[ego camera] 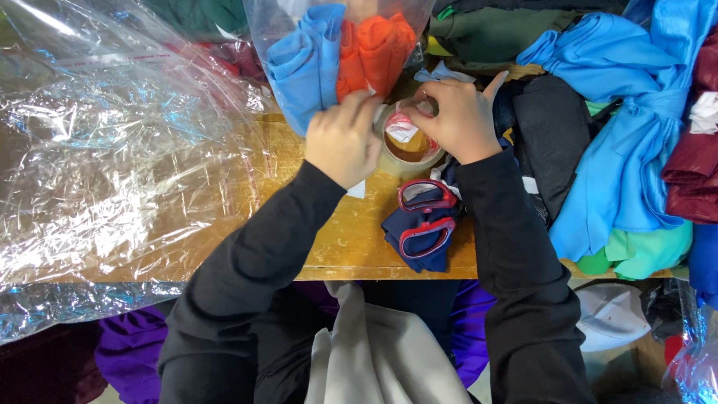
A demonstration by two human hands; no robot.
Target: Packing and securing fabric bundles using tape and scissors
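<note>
Scuffed yellow wood forms the tabletop point(340, 239), with crinkled clear plastic sheeting point(112, 157) spread left of the tape roll point(407, 147). Both hands meet on that glossy brown ring: the left hand point(342, 141) curls over its edge, the right hand point(458, 120) pinches its red-and-white end tab. Just behind, a clear bag point(336, 52) holds folded blue and orange cloth. Red-handled scissors point(425, 217) lie just below the roll.

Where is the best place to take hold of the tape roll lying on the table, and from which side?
Probably across the outer rim of the tape roll, coming from above: it lies flat, ring-shaped, hole upward. The left hand and right hand already flank it.
</note>
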